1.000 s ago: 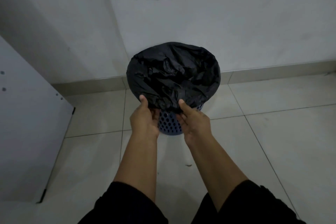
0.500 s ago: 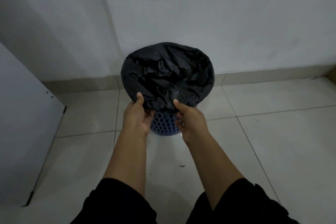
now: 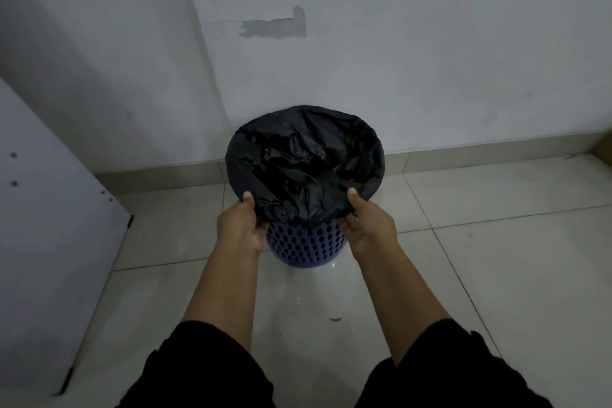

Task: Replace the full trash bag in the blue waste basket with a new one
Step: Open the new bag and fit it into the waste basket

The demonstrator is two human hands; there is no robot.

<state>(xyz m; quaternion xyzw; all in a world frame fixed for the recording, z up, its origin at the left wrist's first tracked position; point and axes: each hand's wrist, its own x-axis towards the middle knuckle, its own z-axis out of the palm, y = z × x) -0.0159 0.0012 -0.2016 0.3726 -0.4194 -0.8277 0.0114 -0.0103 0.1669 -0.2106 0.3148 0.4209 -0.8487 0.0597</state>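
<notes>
A blue perforated waste basket (image 3: 303, 247) stands on the tiled floor near the wall corner. A black trash bag (image 3: 304, 162) lines it, folded down over the rim and crumpled inside. My left hand (image 3: 243, 225) grips the bag's folded edge at the near left of the rim, thumb on top and fingers underneath. My right hand (image 3: 367, 220) grips the same edge at the near right, thumb likewise on top. Only the basket's lower front shows below the bag.
A white panel (image 3: 49, 242) leans at the left, its lower corner on the floor. The wall (image 3: 397, 60) rises just behind the basket, with a tiled skirting (image 3: 480, 151). A small dark scrap (image 3: 335, 319) lies on the floor tiles (image 3: 496, 275) near me.
My hands have slid apart along the near rim, left hand leftward and right hand rightward, still holding the bag's edge. The view has tilted up, showing more wall.
</notes>
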